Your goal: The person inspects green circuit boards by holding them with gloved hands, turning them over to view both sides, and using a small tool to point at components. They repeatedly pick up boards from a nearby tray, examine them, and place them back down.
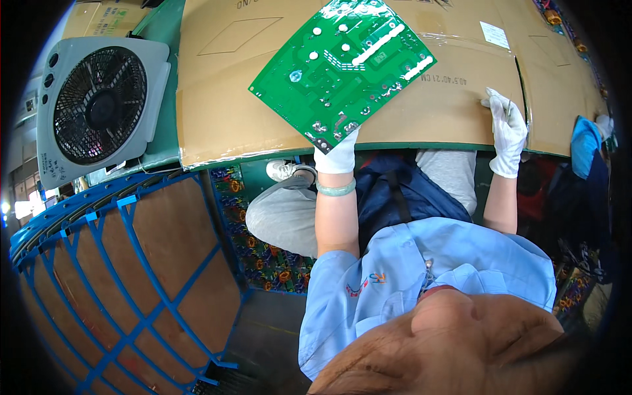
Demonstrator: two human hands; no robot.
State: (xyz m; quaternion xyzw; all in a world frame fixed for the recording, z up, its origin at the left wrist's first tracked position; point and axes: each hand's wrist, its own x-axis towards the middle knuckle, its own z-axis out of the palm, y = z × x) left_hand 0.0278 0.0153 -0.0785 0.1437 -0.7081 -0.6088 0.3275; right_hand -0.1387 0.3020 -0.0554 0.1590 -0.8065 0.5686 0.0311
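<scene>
Left hand, white glove, grip pinching near corner of green circuit board. Looks light, stiff, fragile, so edge-hold only. Right hand loosely curled, flat on cardboard-covered desk, holding nothing.

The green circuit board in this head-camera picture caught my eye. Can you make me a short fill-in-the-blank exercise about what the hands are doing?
1. The left hand grips the ____ circuit board by its near corner.
2. The right hand rests on the ____ sheet covering the table.
3. Both hands wear ____ gloves.
4. A grey ____ stands at the far left.

Missing words: green; cardboard; white; fan
</scene>
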